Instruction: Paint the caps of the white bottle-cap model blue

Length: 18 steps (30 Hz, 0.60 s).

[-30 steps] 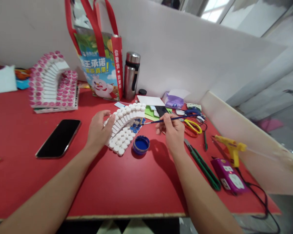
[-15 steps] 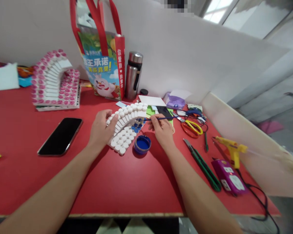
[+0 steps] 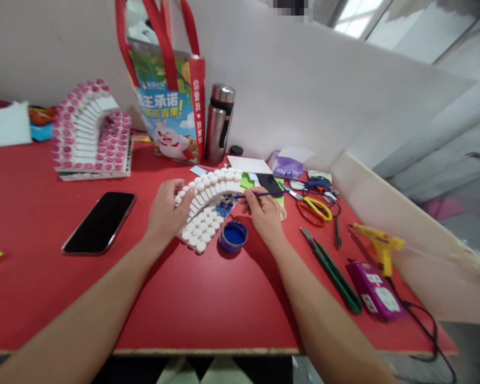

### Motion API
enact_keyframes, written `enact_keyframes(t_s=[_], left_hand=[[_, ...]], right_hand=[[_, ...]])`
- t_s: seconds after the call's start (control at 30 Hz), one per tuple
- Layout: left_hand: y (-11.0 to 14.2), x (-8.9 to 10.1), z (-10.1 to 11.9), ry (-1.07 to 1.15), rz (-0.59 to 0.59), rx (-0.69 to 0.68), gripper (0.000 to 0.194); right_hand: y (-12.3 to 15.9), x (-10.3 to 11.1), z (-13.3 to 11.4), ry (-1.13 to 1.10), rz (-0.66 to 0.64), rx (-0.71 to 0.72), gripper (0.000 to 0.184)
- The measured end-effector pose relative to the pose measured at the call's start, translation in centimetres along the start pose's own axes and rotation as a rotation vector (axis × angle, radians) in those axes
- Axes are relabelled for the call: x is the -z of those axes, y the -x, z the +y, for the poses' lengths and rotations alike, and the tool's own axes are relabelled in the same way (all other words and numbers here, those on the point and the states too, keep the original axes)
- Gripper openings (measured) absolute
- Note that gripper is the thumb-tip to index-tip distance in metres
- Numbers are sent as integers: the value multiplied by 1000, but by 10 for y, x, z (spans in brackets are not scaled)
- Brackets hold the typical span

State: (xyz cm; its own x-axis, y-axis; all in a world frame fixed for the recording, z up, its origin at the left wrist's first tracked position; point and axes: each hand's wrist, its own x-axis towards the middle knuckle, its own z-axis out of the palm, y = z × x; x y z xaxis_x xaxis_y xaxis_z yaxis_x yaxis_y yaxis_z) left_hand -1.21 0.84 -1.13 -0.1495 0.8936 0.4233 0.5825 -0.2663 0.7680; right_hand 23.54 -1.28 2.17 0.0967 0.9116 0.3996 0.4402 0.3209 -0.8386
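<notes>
In the head view, my left hand [image 3: 168, 209] grips the left end of a white arched model [image 3: 212, 193] covered with round white discs. Several discs near its right end are painted blue [image 3: 226, 205]. My right hand [image 3: 263, 210] pinches a thin dark blue paintbrush [image 3: 270, 194], its tip pointing left at the blue discs; whether it touches them I cannot tell. Between the model and my right wrist stands a small open jar of blue paint [image 3: 233, 236].
A phone [image 3: 100, 222] lies left, behind it a pink-dotted arched model [image 3: 90, 130]. A printed bag [image 3: 166, 106] and steel flask [image 3: 219, 124] stand at the back. On the right are scissors [image 3: 318, 209], a green utility knife [image 3: 333, 272], a yellow glue gun [image 3: 380, 244] and a purple box [image 3: 375, 290].
Almost nothing differs. My right hand and the paintbrush have shifted very slightly to the left; my left hand stays on the model.
</notes>
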Motion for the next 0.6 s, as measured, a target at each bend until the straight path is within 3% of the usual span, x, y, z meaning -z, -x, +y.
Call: enact_keyframes(t_s=[0.2, 0.4, 0.6], left_hand=[[0, 0, -1, 9, -3, 4, 43], [0, -1, -1, -7, -2, 12, 41], [-1, 0, -1, -4, -2, 5, 44]], right_hand=[[2, 3, -3, 45, 53, 26, 25], [3, -2, -1, 49, -28, 52, 28], [4, 0, -2, 122, 29, 60, 29]])
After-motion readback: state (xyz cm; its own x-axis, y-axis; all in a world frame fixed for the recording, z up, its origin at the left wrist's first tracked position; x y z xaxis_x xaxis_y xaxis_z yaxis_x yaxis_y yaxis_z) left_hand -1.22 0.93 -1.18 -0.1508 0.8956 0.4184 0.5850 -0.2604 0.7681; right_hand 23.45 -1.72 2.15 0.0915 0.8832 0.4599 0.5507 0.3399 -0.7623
